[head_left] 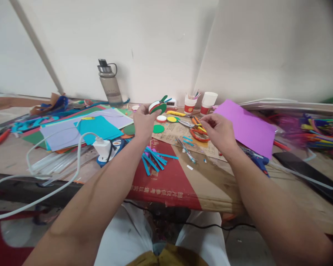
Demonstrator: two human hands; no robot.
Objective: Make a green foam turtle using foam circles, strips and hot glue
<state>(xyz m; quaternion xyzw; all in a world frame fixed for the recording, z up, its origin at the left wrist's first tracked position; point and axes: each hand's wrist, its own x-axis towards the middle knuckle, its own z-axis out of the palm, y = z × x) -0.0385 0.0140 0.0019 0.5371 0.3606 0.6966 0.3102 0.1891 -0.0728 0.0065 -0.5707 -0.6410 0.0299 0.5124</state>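
Gripping the green disc [159, 108] in the left hand [144, 122], seemingly midway through assembling it, with the right hand [218, 129] curled beside the scissors [186, 123], cannot tell whether around anything; probably calls for steadying the disc and bringing both hands together.

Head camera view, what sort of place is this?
Probably a craft workspace, judging by the purple sheet, the loose bunch of thin blue strips and the scissors near the right hand.
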